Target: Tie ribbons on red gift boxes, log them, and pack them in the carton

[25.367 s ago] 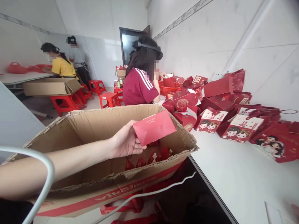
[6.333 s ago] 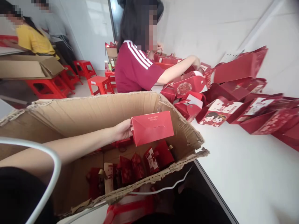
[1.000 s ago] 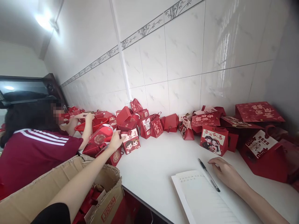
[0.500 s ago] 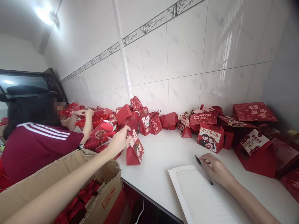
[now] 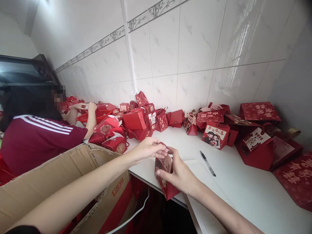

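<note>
A red triangular gift box with a printed couple and a pale tag is held, tilted, over the near edge of the white table. My left hand pinches the loop at its top. My right hand wraps the box's side, thumb on the printed face and fingers close to the loop. Partly behind my right forearm lies an open notebook with a little handwriting. A black pen rests just beyond it, touched by neither hand.
Red gift boxes are heaped along the wall, with more at the right. An open cardboard carton stands below my left arm. At the left a person in a maroon shirt works by a red basket. A white cable hangs below the table.
The gift box has come off the tabletop toward me and to the right in my left hand. My right hand has left the pen lying and now grasps the box too.
</note>
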The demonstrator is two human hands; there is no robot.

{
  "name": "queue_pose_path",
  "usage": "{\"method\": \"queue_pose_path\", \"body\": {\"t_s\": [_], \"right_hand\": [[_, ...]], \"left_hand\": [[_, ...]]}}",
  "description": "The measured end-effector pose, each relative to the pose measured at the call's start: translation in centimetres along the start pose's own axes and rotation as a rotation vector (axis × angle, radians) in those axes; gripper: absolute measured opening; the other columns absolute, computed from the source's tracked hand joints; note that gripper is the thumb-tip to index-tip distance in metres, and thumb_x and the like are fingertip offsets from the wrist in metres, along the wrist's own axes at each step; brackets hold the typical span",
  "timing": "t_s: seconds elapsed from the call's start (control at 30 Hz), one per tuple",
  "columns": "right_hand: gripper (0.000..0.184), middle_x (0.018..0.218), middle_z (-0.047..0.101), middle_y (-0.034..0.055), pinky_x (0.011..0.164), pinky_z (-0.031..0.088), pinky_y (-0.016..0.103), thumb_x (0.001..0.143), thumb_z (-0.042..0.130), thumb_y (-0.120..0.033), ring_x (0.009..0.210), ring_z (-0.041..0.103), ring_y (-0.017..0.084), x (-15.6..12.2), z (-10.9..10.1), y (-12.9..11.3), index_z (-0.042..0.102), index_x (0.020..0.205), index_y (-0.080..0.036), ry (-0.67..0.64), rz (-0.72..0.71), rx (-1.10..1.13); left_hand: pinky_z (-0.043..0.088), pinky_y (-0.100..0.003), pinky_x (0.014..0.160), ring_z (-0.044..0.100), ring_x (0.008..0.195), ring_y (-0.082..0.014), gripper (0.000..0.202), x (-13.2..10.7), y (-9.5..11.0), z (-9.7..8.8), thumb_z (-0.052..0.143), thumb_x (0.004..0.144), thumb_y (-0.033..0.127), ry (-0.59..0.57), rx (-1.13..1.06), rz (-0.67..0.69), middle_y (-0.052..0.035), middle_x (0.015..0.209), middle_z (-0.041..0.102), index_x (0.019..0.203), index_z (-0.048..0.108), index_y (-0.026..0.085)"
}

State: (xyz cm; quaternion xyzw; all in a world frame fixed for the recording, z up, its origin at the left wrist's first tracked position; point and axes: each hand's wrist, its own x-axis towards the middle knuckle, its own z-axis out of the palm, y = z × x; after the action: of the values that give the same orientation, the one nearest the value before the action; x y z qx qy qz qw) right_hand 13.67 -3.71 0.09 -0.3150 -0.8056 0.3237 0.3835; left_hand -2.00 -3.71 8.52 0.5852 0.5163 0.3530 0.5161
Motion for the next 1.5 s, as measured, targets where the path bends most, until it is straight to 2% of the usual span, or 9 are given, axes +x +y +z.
{"method": "queue_pose_path", "body": {"t_s": [0.1, 0.23, 0.33, 0.43, 0.53, 0.73, 1.03, 1.3, 1.5], "right_hand": [[0.027, 0.097, 0.058, 0.0053, 0.066, 0.046, 0.031, 0.084, 0.047, -0.03, 0.074, 0.059, 0.018, 1.3, -0.5, 0.5, 0.04, 0.108, -0.021, 0.071, -0.002, 0.055], [0.016, 0.052, 0.039, -0.0083, 0.046, 0.03, 0.023, 0.084, 0.044, -0.031, 0.042, 0.035, 0.011, 2.7, -1.6, 2.5, 0.047, 0.097, -0.021, -0.058, 0.044, 0.129], [0.019, 0.057, 0.041, -0.0067, 0.045, 0.028, 0.023, 0.083, 0.047, -0.034, 0.043, 0.034, 0.011, 3.2, -1.8, 3.8, 0.046, 0.096, -0.021, -0.002, 0.002, 0.135], [0.02, 0.067, 0.046, -0.004, 0.046, 0.029, 0.023, 0.083, 0.047, -0.033, 0.046, 0.034, 0.011, 3.4, -1.3, 4.5, 0.044, 0.099, -0.022, 0.073, -0.048, 0.095], [0.02, 0.066, 0.044, -0.005, 0.045, 0.026, 0.023, 0.085, 0.046, -0.034, 0.044, 0.031, 0.01, 3.2, -0.3, 4.9, 0.042, 0.101, -0.022, 0.097, -0.044, 0.12], [0.019, 0.061, 0.046, -0.006, 0.045, 0.034, 0.022, 0.088, 0.047, -0.039, 0.048, 0.042, 0.011, 2.4, 2.3, 5.9, 0.038, 0.092, -0.022, 0.239, 0.004, 0.254], [0.024, 0.089, 0.058, 0.0036, 0.064, 0.05, 0.03, 0.087, 0.052, -0.036, 0.077, 0.059, 0.018, 1.3, 4.1, 7.2, 0.037, 0.1, -0.022, 0.301, 0.007, 0.355], [0.036, 0.098, 0.048, 0.0077, 0.078, 0.047, 0.038, 0.081, 0.055, -0.021, 0.092, 0.051, 0.022, 3.1, 0.7, 5.4, 0.037, 0.112, -0.021, 0.437, -0.477, -0.068], [0.033, 0.088, 0.049, 0.0042, 0.065, 0.048, 0.032, 0.08, 0.054, -0.019, 0.077, 0.053, 0.018, 4.1, 0.8, 4.7, 0.038, 0.108, -0.022, 0.393, -0.507, -0.111]], "left_hand": [[0.048, -0.029, 0.069, 0.058, 0.07, -0.0133, 0.016, 0.1, -0.7, 0.5, 0.059, 0.075, 0.03, 0.067, 0.232, 0.203, -0.0011, 0.071, 0.061, 0.072, 0.059, 0.014], [0.042, -0.038, 0.086, 0.054, 0.097, -0.022, 0.02, 1.2, -2.5, 0.1, 0.058, 0.074, 0.035, 0.294, 0.475, 0.433, -0.0051, 0.09, 0.061, 0.076, 0.065, 0.016], [0.04, -0.04, 0.093, 0.051, 0.111, -0.0231, 0.04, 2.3, -4.2, -0.8, 0.057, 0.074, 0.029, 0.257, 0.331, 0.465, -0.0083, 0.116, 0.055, 0.113, 0.057, 0.021], [0.044, -0.04, 0.092, 0.056, 0.105, -0.0203, 0.061, 2.9, -5.7, -1.3, 0.056, 0.075, 0.025, 0.133, 0.173, 0.446, -0.0098, 0.118, 0.055, 0.133, 0.036, 0.022], [0.047, -0.038, 0.091, 0.059, 0.1, -0.0172, 0.057, 3.1, -6.7, -1.2, 0.058, 0.078, 0.026, 0.147, 0.151, 0.488, -0.0072, 0.107, 0.06, 0.129, 0.033, 0.022], [0.051, -0.027, 0.076, 0.059, 0.081, -0.0125, 0.01, 3.4, -7.8, -1.1, 0.048, 0.085, 0.025, 0.25, 0.381, 0.655, -0.0013, 0.08, 0.058, 0.081, 0.052, 0.017], [0.051, -0.027, 0.08, 0.059, 0.09, -0.0141, 0.033, 2.8, -8.2, -1.0, 0.046, 0.083, 0.012, 0.298, 0.685, 0.904, -0.0073, 0.1, 0.059, 0.114, 0.056, 0.017], [0.052, -0.024, 0.079, 0.061, 0.088, -0.0127, 0.039, 2.9, -8.7, -0.9, 0.045, 0.083, 0.009, 0.284, 0.775, 0.98, -0.0071, 0.103, 0.059, 0.121, 0.051, 0.019], [0.053, -0.027, 0.08, 0.061, 0.091, -0.015, 0.041, 3.0, -8.7, -0.8, 0.046, 0.082, 0.008, 0.298, 0.778, 1.028, -0.0082, 0.104, 0.059, 0.121, 0.05, 0.018]]}}
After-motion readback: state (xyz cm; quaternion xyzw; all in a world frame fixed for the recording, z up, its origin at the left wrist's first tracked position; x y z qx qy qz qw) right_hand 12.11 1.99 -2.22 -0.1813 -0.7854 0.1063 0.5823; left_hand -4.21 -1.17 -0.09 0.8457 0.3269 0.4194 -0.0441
